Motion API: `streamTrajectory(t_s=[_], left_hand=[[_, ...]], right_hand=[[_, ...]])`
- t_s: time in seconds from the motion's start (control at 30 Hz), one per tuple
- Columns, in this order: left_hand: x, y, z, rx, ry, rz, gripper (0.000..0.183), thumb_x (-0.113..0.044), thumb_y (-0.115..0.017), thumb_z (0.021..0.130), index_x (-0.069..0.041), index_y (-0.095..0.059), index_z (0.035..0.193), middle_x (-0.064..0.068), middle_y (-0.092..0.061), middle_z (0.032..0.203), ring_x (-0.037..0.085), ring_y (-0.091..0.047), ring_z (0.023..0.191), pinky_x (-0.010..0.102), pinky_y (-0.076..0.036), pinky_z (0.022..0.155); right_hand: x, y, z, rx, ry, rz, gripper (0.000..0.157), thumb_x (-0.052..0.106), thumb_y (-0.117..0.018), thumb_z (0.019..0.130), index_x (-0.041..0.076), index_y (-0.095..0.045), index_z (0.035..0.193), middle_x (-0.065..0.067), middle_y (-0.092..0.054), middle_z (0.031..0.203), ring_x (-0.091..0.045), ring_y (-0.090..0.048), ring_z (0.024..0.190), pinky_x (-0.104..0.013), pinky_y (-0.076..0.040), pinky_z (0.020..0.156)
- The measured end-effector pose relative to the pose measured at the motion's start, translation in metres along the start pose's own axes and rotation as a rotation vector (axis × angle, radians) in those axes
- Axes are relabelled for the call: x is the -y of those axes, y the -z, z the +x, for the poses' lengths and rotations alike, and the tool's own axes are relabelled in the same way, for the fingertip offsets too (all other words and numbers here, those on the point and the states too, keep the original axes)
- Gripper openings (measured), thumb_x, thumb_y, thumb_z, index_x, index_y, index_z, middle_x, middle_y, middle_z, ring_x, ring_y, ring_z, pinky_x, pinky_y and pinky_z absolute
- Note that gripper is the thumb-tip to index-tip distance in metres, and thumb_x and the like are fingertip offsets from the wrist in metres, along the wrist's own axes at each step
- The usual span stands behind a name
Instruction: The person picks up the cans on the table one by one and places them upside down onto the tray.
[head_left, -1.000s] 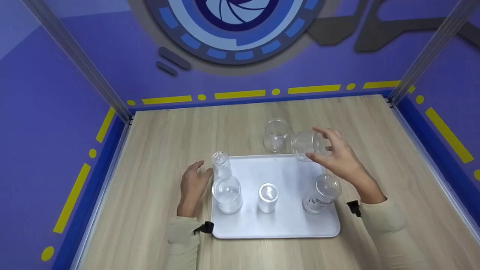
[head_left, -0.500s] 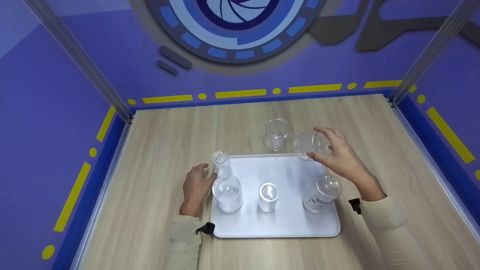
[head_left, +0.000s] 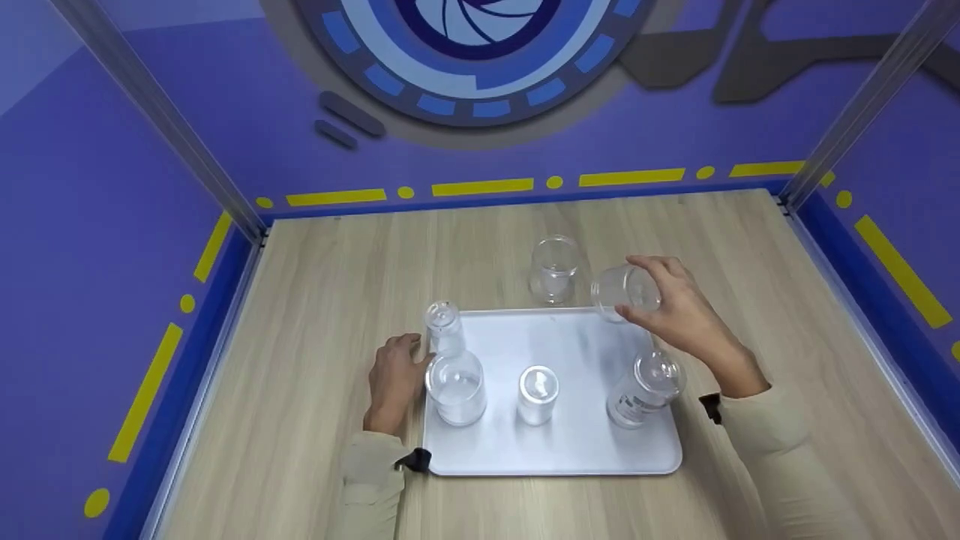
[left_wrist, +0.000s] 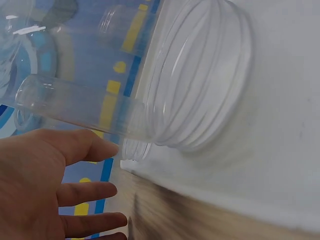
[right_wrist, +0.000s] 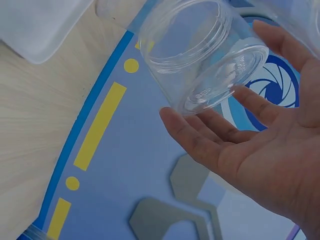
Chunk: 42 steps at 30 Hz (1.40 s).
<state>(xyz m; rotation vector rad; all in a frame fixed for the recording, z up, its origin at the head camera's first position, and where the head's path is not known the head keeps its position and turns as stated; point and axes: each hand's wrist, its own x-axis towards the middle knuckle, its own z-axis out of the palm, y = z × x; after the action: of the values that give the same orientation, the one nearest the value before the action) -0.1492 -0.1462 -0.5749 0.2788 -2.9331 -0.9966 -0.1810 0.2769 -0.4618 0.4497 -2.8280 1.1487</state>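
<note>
My right hand (head_left: 679, 313) grips a clear plastic jar (head_left: 626, 291) by its base end, tilted on its side over the tray's far right corner. Its threaded mouth (right_wrist: 187, 37) points away from the palm in the right wrist view. My left hand (head_left: 394, 379) is beside the left edge of the white tray (head_left: 577, 454), fingers spread and holding nothing. The thumb is close to a narrow clear jar (left_wrist: 75, 102), which stands mouth down at the back left corner. Just in front of that is a wide jar (head_left: 456, 390), also mouth down.
A short jar (head_left: 537, 397) stands in the tray's middle, and a jar with printing (head_left: 637, 397) at its right side. Behind the tray, another clear jar (head_left: 555, 271) stands on the wooden table (head_left: 345, 277). Blue-purple panels (head_left: 225, 112) enclose the back and sides.
My left hand has moved slightly right, closer to the narrow jar. The jar in my right hand has shifted a little to the right and turned slightly.
</note>
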Motion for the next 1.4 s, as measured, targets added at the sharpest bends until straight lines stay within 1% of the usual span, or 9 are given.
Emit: streamTrajectory(t_s=[0.17,0.4,0.73,0.83,0.97,1.03,1.23,1.4], left_hand=[[-0.001,-0.002,-0.002,0.018,-0.012,0.056,0.046,-0.030,-0.076,0.098,-0.002,-0.070,0.135,0.022,-0.062,0.140,0.042,-0.057,0.131,0.057,-0.050,0.104],[-0.001,-0.007,-0.004,0.014,-0.044,0.131,0.039,-0.028,-0.073,0.100,-0.005,-0.073,0.132,0.021,-0.061,0.142,0.041,-0.058,0.129,0.055,-0.051,0.102],[0.003,-0.009,-0.006,0.010,-0.077,0.146,0.036,-0.023,-0.073,0.098,-0.008,-0.074,0.130,0.024,-0.059,0.144,0.043,-0.055,0.132,0.056,-0.049,0.106],[0.003,-0.009,-0.008,-0.005,-0.112,0.163,0.034,-0.019,-0.073,0.097,-0.007,-0.074,0.129,0.025,-0.059,0.142,0.044,-0.057,0.130,0.057,-0.050,0.103],[0.004,-0.010,-0.010,-0.017,-0.141,0.183,0.034,-0.017,-0.072,0.096,-0.006,-0.074,0.128,0.026,-0.060,0.141,0.045,-0.057,0.129,0.059,-0.051,0.100],[0.005,-0.010,-0.011,-0.017,-0.143,0.185,0.034,-0.018,-0.072,0.097,-0.006,-0.074,0.128,0.026,-0.059,0.142,0.045,-0.056,0.130,0.059,-0.051,0.101],[0.006,-0.012,-0.012,-0.020,-0.154,0.202,0.032,-0.011,-0.067,0.098,-0.006,-0.074,0.129,0.026,-0.058,0.143,0.044,-0.056,0.131,0.058,-0.051,0.102],[0.005,-0.012,-0.013,-0.001,-0.146,0.209,0.033,-0.014,-0.068,0.099,-0.007,-0.072,0.132,0.026,-0.055,0.147,0.044,-0.053,0.134,0.059,-0.049,0.104]], right_hand=[[-0.002,0.000,0.001,0.020,-0.026,-0.026,0.075,0.016,-0.085,0.091,0.002,-0.047,0.155,-0.031,-0.043,0.150,-0.051,-0.038,0.141,-0.073,-0.037,0.110],[-0.005,0.000,0.002,0.047,-0.060,-0.052,0.077,0.019,-0.084,0.093,0.003,-0.045,0.158,-0.032,-0.040,0.153,-0.053,-0.036,0.143,-0.074,-0.037,0.110],[-0.013,-0.004,0.004,0.074,-0.099,-0.086,0.077,0.018,-0.084,0.092,0.004,-0.045,0.158,-0.033,-0.039,0.153,-0.054,-0.037,0.142,-0.073,-0.040,0.109],[-0.016,-0.005,0.005,0.084,-0.095,-0.096,0.077,0.018,-0.084,0.092,0.003,-0.046,0.157,-0.034,-0.041,0.151,-0.054,-0.037,0.140,-0.073,-0.039,0.108],[-0.017,-0.007,0.006,0.097,-0.088,-0.106,0.076,0.017,-0.084,0.091,0.002,-0.047,0.155,-0.035,-0.042,0.149,-0.055,-0.038,0.139,-0.073,-0.039,0.108],[-0.017,-0.008,0.007,0.105,-0.087,-0.106,0.076,0.017,-0.084,0.091,0.002,-0.048,0.156,-0.034,-0.042,0.149,-0.055,-0.038,0.139,-0.073,-0.039,0.108],[-0.017,-0.010,0.008,0.129,-0.075,-0.099,0.077,0.016,-0.086,0.089,0.002,-0.049,0.155,-0.034,-0.042,0.149,-0.054,-0.039,0.138,-0.073,-0.040,0.107],[-0.018,-0.013,0.010,0.141,-0.037,-0.113,0.077,0.015,-0.088,0.087,0.000,-0.051,0.153,-0.034,-0.045,0.146,-0.053,-0.042,0.136,-0.071,-0.041,0.107]])
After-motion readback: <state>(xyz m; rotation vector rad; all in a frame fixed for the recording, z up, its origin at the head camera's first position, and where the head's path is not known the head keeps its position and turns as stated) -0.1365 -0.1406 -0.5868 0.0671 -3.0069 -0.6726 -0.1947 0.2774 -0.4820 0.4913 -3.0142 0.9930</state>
